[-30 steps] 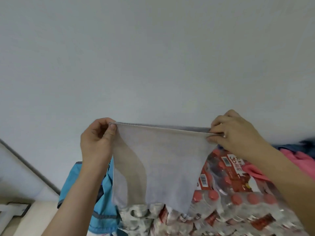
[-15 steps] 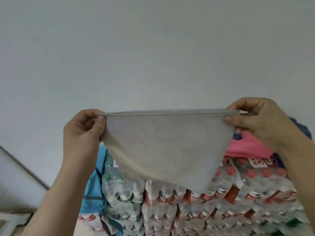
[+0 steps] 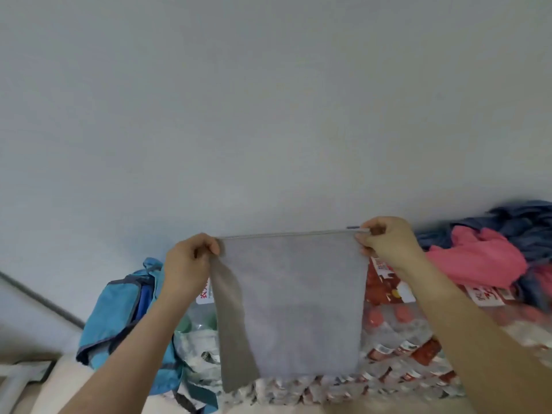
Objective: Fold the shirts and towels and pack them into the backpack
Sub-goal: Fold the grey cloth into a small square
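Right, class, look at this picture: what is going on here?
A person holds a grey towel up, left hand and right hand each pinching a top corner, so it hangs down between them. Behind it stand packs of water bottles. A blue backpack sits at the left; pink and dark blue clothes lie heaped at the right, not yet folded.

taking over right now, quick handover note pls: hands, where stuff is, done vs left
Left grip pinches the grey towel by its top left corner.
Right grip pinches the top right corner; the towel hangs stretched in the air.
Blue backpack is lower left; pink and blue clothes pile sits right, on bottled water packs.
Done: backpack contents not visible.
Left: fold this towel, fold the pile, pack all.
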A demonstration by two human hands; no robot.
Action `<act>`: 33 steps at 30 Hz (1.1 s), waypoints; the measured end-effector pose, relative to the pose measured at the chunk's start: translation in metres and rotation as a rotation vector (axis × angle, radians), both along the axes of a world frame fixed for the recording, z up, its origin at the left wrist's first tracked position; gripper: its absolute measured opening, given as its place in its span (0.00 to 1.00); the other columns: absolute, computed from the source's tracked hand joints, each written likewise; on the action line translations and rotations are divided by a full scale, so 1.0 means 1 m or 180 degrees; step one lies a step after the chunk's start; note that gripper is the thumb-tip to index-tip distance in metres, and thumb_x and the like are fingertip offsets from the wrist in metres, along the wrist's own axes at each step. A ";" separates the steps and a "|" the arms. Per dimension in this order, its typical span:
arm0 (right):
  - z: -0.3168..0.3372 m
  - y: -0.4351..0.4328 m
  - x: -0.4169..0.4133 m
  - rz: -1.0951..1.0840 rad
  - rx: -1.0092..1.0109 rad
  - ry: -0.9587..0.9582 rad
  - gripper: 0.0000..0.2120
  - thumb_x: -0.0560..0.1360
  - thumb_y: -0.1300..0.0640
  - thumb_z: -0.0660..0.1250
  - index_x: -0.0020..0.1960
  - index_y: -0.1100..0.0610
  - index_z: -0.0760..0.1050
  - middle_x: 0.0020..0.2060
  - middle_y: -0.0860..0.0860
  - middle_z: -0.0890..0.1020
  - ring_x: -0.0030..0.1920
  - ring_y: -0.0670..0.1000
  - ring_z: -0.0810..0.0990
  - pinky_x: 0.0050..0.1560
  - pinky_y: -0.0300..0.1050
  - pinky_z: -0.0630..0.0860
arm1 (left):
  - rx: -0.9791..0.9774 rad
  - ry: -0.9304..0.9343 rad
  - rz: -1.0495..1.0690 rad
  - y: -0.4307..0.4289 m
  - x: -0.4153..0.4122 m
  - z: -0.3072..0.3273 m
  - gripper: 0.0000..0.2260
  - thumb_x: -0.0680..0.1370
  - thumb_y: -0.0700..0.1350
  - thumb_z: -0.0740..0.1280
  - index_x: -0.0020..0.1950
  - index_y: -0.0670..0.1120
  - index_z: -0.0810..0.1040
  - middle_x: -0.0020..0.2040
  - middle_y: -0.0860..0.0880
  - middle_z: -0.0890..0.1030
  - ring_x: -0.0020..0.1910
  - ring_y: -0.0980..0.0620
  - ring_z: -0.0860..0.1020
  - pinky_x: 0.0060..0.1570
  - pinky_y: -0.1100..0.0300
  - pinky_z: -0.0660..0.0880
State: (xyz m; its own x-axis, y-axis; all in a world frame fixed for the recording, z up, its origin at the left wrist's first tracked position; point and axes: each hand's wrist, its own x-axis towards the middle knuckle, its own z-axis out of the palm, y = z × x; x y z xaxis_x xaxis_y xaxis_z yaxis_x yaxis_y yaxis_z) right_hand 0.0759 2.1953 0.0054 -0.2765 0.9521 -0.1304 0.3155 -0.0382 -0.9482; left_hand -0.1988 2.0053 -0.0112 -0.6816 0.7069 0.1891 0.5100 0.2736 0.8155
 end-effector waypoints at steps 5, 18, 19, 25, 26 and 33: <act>-0.058 0.031 -0.056 -0.0319 0.0230 -0.0422 0.10 0.71 0.64 0.72 0.36 0.54 0.75 0.34 0.52 0.79 0.37 0.54 0.80 0.42 0.55 0.82 | -0.0481 0.0114 0.0057 0.034 -0.043 -0.031 0.18 0.76 0.30 0.58 0.49 0.45 0.84 0.50 0.51 0.82 0.47 0.54 0.78 0.53 0.65 0.74; -0.107 0.047 -0.129 -0.0799 0.0632 -0.1086 0.07 0.72 0.62 0.71 0.43 0.58 0.72 0.39 0.54 0.78 0.41 0.54 0.76 0.46 0.44 0.71 | -0.1063 -0.0123 0.0022 0.074 -0.103 -0.085 0.15 0.77 0.35 0.60 0.55 0.46 0.83 0.52 0.47 0.83 0.39 0.54 0.77 0.49 0.63 0.74; -0.107 0.049 -0.131 -0.0819 0.0619 -0.1095 0.06 0.72 0.61 0.70 0.43 0.58 0.72 0.39 0.54 0.78 0.41 0.54 0.76 0.46 0.43 0.71 | -0.1054 -0.0128 0.0014 0.075 -0.105 -0.085 0.14 0.77 0.35 0.61 0.55 0.46 0.83 0.53 0.47 0.83 0.43 0.54 0.77 0.51 0.64 0.73; -0.114 0.050 -0.135 -0.0872 0.0568 -0.1436 0.02 0.73 0.61 0.69 0.45 0.59 0.76 0.40 0.53 0.80 0.40 0.51 0.74 0.44 0.39 0.67 | -0.1253 0.0143 -0.0166 0.082 -0.115 -0.086 0.11 0.74 0.37 0.66 0.51 0.48 0.84 0.50 0.49 0.84 0.42 0.55 0.76 0.49 0.67 0.69; -0.114 0.050 -0.136 -0.0894 0.0535 -0.1429 0.02 0.74 0.61 0.68 0.45 0.60 0.77 0.40 0.53 0.80 0.40 0.51 0.74 0.43 0.39 0.67 | -0.1290 0.0156 -0.0188 0.083 -0.116 -0.085 0.11 0.74 0.38 0.66 0.51 0.48 0.84 0.50 0.50 0.84 0.42 0.56 0.75 0.49 0.67 0.69; -0.101 0.039 -0.142 -0.1033 0.0547 -0.1106 0.02 0.73 0.63 0.67 0.44 0.58 0.78 0.39 0.52 0.81 0.40 0.52 0.77 0.44 0.42 0.71 | -0.1156 -0.0598 -0.0631 0.083 -0.124 -0.075 0.20 0.75 0.29 0.57 0.50 0.48 0.84 0.51 0.50 0.82 0.48 0.54 0.78 0.51 0.67 0.72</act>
State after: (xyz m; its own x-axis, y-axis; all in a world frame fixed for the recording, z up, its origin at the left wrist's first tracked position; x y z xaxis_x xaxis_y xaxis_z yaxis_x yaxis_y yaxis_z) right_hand -0.0660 2.2341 -0.0959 0.0692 0.9976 0.0040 0.6112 -0.0392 -0.7905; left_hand -0.3231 2.0882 -0.0860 -0.5250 0.8250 -0.2092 0.4337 0.4708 0.7682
